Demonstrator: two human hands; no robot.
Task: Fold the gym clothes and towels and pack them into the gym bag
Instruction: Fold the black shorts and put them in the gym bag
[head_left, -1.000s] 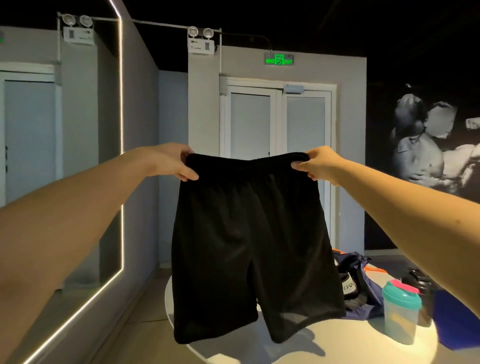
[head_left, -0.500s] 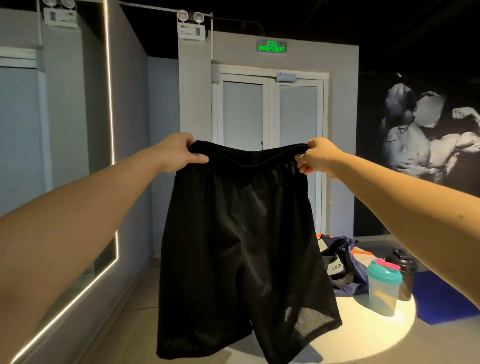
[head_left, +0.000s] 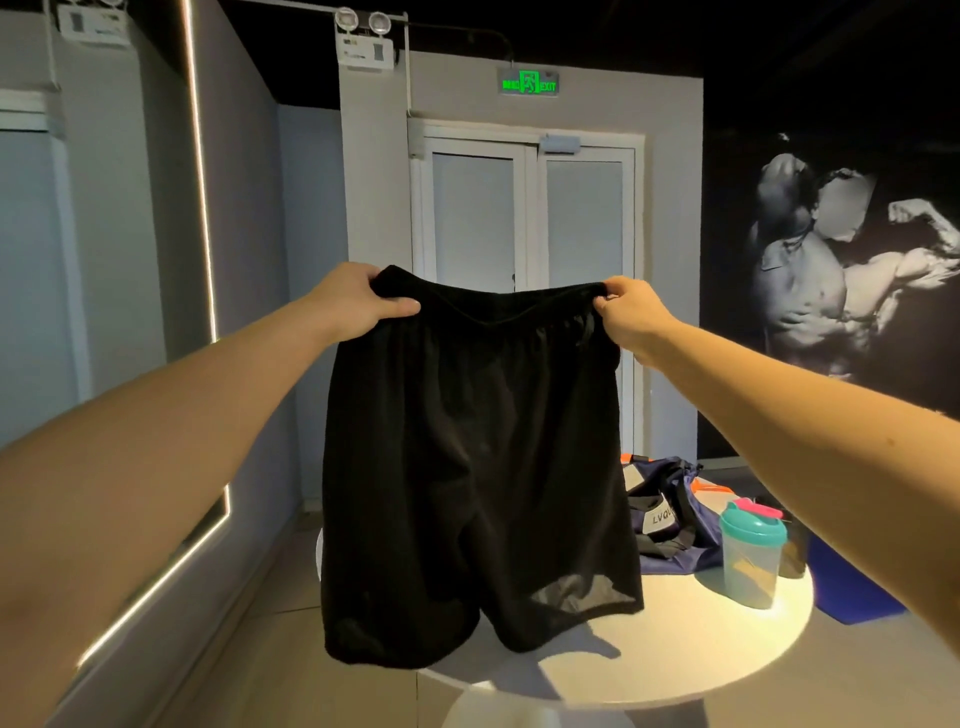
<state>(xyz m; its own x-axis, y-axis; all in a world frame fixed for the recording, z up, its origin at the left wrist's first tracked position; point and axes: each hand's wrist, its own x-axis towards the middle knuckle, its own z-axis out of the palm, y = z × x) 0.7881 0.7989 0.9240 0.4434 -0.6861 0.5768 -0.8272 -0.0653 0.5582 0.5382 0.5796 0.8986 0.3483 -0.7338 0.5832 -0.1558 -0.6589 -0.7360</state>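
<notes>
A pair of black gym shorts (head_left: 472, 467) hangs spread out in front of me, above the round white table (head_left: 675, 654). My left hand (head_left: 353, 301) pinches the left end of the waistband and my right hand (head_left: 631, 314) pinches the right end, both arms stretched forward. The two legs hang free and their hems hover just over the table top. Behind the shorts on the table lies the dark blue gym bag (head_left: 670, 514) with orange trim, partly hidden by the fabric.
A teal-lidded shaker bottle (head_left: 751, 556) stands on the table right of the bag, with a dark bottle (head_left: 792, 545) behind it. A blue mat (head_left: 852, 587) lies on the floor at right. A lit mirror wall runs along the left; white double doors stand ahead.
The shorts and both hands have stayed raised while my view shifted slightly; the waistband sags a little more between my hands and the legs hang lower over the table.
</notes>
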